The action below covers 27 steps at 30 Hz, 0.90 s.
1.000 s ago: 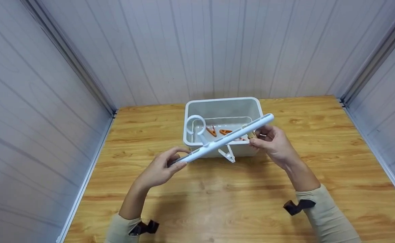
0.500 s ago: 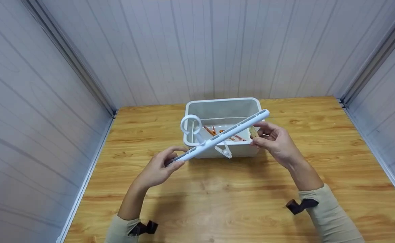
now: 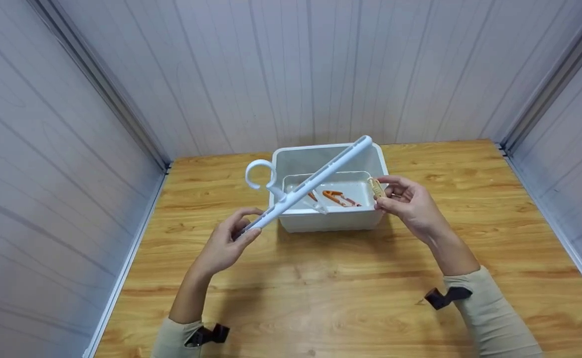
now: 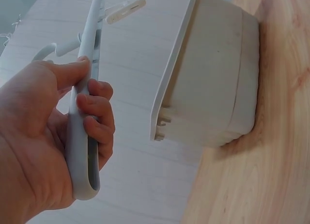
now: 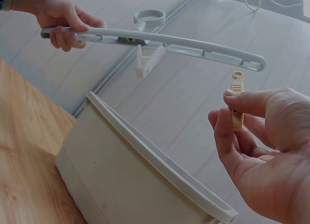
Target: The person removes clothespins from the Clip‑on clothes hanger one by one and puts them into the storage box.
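Note:
My left hand [image 3: 228, 241] grips one end of a white plastic clothes hanger [image 3: 315, 176], which slants up to the right above the bin. The hanger's round hook [image 3: 258, 174] points to the upper left. A white clothespin [image 5: 150, 63] hangs from the hanger near its middle. Between thumb and fingers, my right hand [image 3: 407, 204] pinches a yellowish clothespin [image 5: 237, 100], its small hooked end upward. In the right wrist view this clothespin is just below the hanger's free end, apart from it. Inside the bin lie orange clothespins [image 3: 333, 197], partly hidden by the hanger.
The light grey plastic bin [image 3: 330, 222] stands on the wooden table [image 3: 300, 298] near the back wall [image 3: 291, 74]. Pale panel walls also rise at left and right. Both forearms wear dark wrist mounts [image 3: 448, 297] over beige sleeves.
My left hand has moved slightly left and tilted the hanger more steeply, its free end rising leftward. The right hand stays near the bin's right rim, and its clothespin shows more fully.

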Motion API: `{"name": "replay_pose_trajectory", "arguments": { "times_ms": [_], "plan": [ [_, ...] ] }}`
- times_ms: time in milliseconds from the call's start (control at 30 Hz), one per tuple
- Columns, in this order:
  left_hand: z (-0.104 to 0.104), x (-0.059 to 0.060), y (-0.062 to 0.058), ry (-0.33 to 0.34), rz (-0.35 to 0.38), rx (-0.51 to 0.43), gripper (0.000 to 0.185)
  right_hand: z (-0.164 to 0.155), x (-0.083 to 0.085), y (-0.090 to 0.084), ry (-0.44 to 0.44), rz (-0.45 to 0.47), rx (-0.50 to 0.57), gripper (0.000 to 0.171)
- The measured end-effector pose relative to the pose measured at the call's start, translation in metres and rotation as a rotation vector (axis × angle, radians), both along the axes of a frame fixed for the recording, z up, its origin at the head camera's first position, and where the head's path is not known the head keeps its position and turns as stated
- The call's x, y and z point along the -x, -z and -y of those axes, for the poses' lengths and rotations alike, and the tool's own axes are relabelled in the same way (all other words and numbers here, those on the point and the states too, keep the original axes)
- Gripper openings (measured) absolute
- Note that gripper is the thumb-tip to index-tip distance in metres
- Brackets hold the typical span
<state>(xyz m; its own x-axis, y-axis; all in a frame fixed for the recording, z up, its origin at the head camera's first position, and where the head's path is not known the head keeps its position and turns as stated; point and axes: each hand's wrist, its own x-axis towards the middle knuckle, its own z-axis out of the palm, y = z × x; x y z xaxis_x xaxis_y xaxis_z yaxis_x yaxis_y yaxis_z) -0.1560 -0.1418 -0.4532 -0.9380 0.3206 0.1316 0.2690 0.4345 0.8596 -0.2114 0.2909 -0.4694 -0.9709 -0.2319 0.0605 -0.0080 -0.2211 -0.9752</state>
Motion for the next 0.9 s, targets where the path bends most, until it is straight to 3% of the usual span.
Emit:
{"name": "replay_pose_trajectory", "arguments": {
  "times_ms": [400, 700, 900],
  "plan": [
    [-0.002, 0.003, 0.003, -0.104, 0.002, -0.064, 0.032, -0.003, 0.024, -0.006, 0.0, -0.015, -0.075, 0.045],
    [-0.006, 0.013, 0.006, -0.146, -0.043, -0.083, 0.031, -0.002, 0.041, -0.012, 0.001, -0.043, -0.16, 0.049],
    [-0.007, 0.016, 0.01, -0.18, -0.025, -0.083, 0.032, 0.0, 0.052, -0.013, 0.015, 0.004, -0.219, 0.054]
  ]
}}
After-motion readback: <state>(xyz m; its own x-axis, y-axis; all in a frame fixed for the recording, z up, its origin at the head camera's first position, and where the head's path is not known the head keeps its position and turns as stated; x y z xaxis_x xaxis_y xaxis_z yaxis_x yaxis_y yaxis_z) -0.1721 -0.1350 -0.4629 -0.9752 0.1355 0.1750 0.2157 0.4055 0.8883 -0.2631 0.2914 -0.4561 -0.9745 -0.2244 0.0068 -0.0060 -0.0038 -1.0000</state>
